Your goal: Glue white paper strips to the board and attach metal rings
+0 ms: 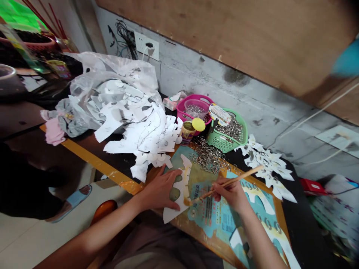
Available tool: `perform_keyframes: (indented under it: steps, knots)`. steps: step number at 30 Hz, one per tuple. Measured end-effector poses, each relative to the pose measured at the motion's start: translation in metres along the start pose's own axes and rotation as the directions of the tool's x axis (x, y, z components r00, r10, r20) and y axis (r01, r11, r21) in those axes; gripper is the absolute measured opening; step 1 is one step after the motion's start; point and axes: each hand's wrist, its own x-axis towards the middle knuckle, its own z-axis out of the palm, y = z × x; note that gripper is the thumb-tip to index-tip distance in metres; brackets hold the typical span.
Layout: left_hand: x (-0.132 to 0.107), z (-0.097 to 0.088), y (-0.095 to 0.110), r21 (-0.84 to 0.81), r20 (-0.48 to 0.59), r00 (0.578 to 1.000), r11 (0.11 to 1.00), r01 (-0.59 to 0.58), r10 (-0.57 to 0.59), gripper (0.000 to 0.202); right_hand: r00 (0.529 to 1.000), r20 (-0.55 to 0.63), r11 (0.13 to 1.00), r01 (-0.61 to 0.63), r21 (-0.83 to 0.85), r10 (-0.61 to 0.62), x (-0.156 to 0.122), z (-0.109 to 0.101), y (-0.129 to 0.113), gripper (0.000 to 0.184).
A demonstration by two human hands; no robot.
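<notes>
Left hand [159, 188] open, fingers spread, pressing a white paper cutout [175, 201] flat on a printed sheet [209, 220]. Right hand [228, 194] closed in a pencil grip on a wooden brush [232, 185], tip touching the cutout's edge. Just past both hands, a loose pile of metal rings [207, 157] and a can [187, 133] with a yellow lid. Farther on, a green basket [235, 140] and pink basket [185, 106] holding rings; beyond the left hand, a heap of paper scraps [140, 130] on a plastic bag [112, 73].
</notes>
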Motion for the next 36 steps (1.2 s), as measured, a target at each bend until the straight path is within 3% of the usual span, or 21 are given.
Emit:
perform_keyframes:
  steps: [3, 8, 11, 13, 16, 18, 21, 23, 26, 28, 30, 33, 36]
  knots:
    - [0.000, 0.002, -0.002, 0.006, -0.005, 1.000, 1.000, -0.003, 0.003, 0.114, 0.995, -0.088, 0.999, 0.036, 0.009, -0.035, -0.001, 0.003, -0.004, 0.036]
    - [0.000, 0.004, -0.004, -0.005, -0.014, 1.000, 1.000, -0.012, 0.012, 0.115, 0.995, 0.096, 0.999, -0.020, -0.028, 0.023, 0.000, -0.002, -0.016, 0.037]
    - [-0.001, 0.004, -0.004, -0.011, -0.019, 1.000, 1.000, -0.012, 0.012, 0.118, 0.988, -0.110, 0.994, 0.106, 0.006, -0.105, 0.017, -0.008, -0.038, 0.034]
    - [-0.001, 0.003, -0.003, -0.014, -0.015, 1.000, 1.000, -0.005, 0.005, 0.117, 0.928, -0.289, 0.972, 0.236, -0.026, -0.233, 0.036, -0.009, -0.058, 0.030]
    - [-0.001, 0.003, -0.002, -0.015, -0.010, 1.000, 1.000, 0.006, -0.006, 0.117, 0.788, -0.438, 0.900, 0.401, -0.170, -0.434, 0.069, -0.003, -0.088, 0.028]
    - [0.000, 0.003, -0.002, -0.015, -0.015, 1.000, 1.000, 0.007, -0.007, 0.115, 0.719, -0.417, 0.830, 0.447, -0.334, -0.556, 0.093, 0.006, -0.101, 0.029]
    - [-0.001, 0.005, -0.003, -0.020, -0.028, 1.000, 1.000, 0.002, -0.003, 0.111, 0.671, -0.256, 0.653, 0.442, -0.616, -0.696, 0.130, 0.021, -0.108, 0.030]
    - [-0.001, 0.005, -0.004, -0.027, -0.034, 0.999, 1.000, -0.004, 0.003, 0.111, 0.697, -0.165, 0.556, 0.382, -0.738, -0.697, 0.152, 0.030, -0.106, 0.028]
    - [-0.001, 0.004, -0.004, -0.036, -0.033, 0.999, 0.999, -0.016, 0.015, 0.111, 0.776, -0.124, 0.551, 0.316, -0.772, -0.619, 0.174, 0.040, -0.102, 0.024]
    - [-0.001, 0.003, -0.003, -0.037, -0.029, 0.999, 0.999, -0.018, 0.016, 0.111, 0.782, -0.153, 0.595, 0.315, -0.740, -0.605, 0.178, 0.041, -0.101, 0.027]
    - [-0.001, 0.003, -0.003, -0.037, -0.027, 1.000, 0.999, -0.011, 0.010, 0.112, 0.767, -0.264, 0.719, 0.341, -0.605, -0.585, 0.175, 0.035, -0.098, 0.032]
    - [-0.001, 0.003, -0.003, -0.030, -0.021, 1.000, 1.000, -0.005, 0.005, 0.113, 0.773, -0.476, 0.907, 0.381, -0.181, -0.420, 0.161, 0.016, -0.092, 0.032]
    - [-0.001, 0.004, -0.004, -0.020, -0.022, 1.000, 1.000, -0.005, 0.005, 0.113, 0.827, -0.511, 0.927, 0.348, 0.139, -0.234, 0.140, -0.007, -0.079, 0.030]
